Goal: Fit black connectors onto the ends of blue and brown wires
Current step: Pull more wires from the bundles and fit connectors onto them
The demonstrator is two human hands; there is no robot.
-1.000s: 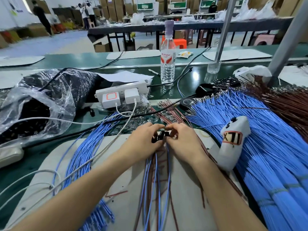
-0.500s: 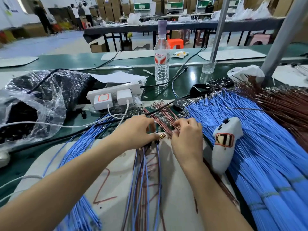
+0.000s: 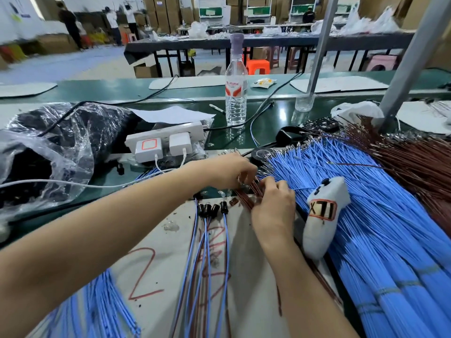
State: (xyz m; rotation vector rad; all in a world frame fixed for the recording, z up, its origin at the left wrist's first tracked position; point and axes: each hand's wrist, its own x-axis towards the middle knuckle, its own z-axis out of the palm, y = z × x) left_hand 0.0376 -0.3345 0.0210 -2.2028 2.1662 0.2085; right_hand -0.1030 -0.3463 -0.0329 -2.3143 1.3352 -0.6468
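**Risk: snagged terminals, swept leads**

Nearest is the white mat (image 3: 156, 235) w/ a red marker "2" (image 3: 144, 274). More red scrawl lies under the leads but is unreadable.

Finished blue/brown leads lie on the mat w/ black connectors (image 3: 211, 208) fitted, in a row just short of the hands.

- **R hand** (image 3: 273, 208): fingers pinch the brown wire bunch (image 3: 252, 191).
- **L hand** (image 3: 227, 170): fingers curled over that bunch's metal ends. Can't tell if they hold one.

Risks, my read:
- The metal ends sit packed together, so pulling one wire could drag its neighbours or bend a terminal.
- The R wrist is close to the done leads and could sweep them off the mat.
- The L forearm crosses the white charger cable (image 3: 48, 184), so a snag may tug the power strip (image 3: 166, 142).

A white handheld unit (image 3: 324, 211) rests on the blue wires (image 3: 378, 228), label "XTI".

Far, on the tabletop (image 3: 268, 132), stands a water bottle (image 3: 236, 93). Its red label reads approx "Wahaha", 1st letter unclear.
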